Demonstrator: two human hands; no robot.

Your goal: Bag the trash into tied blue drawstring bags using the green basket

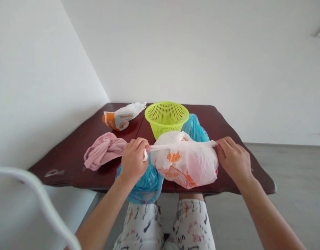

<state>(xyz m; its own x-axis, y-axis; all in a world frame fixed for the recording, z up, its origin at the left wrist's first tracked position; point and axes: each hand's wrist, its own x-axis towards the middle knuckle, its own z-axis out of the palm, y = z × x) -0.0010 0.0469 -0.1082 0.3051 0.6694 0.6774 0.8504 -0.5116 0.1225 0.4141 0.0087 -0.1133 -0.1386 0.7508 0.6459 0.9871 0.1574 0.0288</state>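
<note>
A full white plastic bag (187, 163) with orange print rests near the table's front edge, something pink showing faintly through it. My left hand (135, 156) is closed on one of its handles, and my right hand (234, 156) grips the other. Both handles are stretched taut, out to either side across the top of the bag. Beneath my left hand, a blue plastic bag (146, 184) hangs partly over the front edge. More blue plastic (196, 128) shows behind the white bag. What fills the white bag is hidden.
A yellow-green perforated basket (166, 119) stands behind the white bag. A crumpled pink cloth (104, 151) lies to the left, with another white and orange bag (123, 116) farther back. The dark red table (76, 163) meets white walls; a blurred white cable (40, 191) crosses the lower left.
</note>
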